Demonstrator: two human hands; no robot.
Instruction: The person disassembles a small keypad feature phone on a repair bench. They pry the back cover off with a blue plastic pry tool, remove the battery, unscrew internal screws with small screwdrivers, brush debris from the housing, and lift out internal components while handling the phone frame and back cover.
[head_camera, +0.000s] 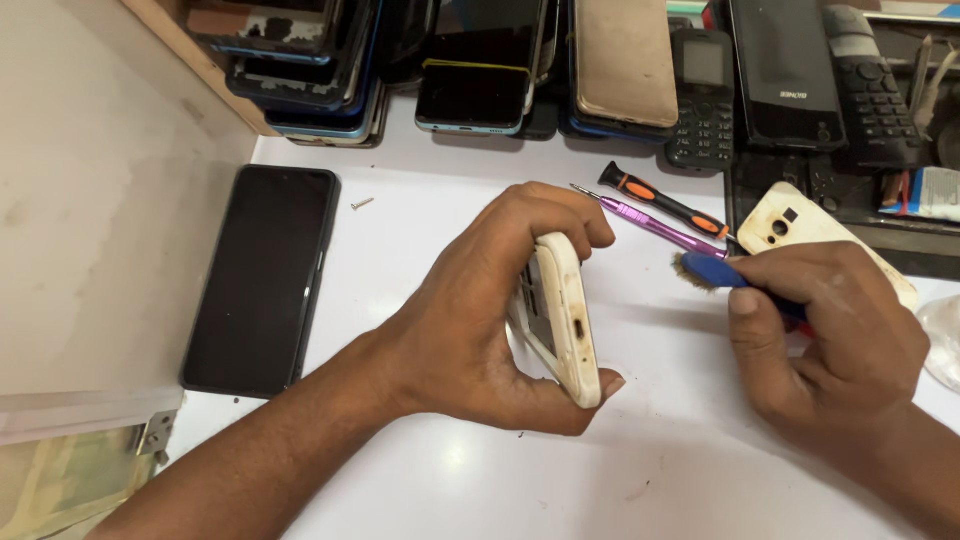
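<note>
A grimy white, opened smartphone body (562, 318) is gripped on edge above the white table (480, 480) by the left hand (480, 310), thumb under its lower corner and fingers curled over the top. A blue-handled bristle brush (712, 271) is pinched in the right hand (830, 340), just beside it. The body is judged light, stiff and smooth-sided, with exposed fragile internals, so it is best held by its rim.

White phone (568, 320), brown-stained edge; blue-handled brush (712, 270); purple screwdriver (650, 224); another orange and black (665, 203), seemingly.
</note>
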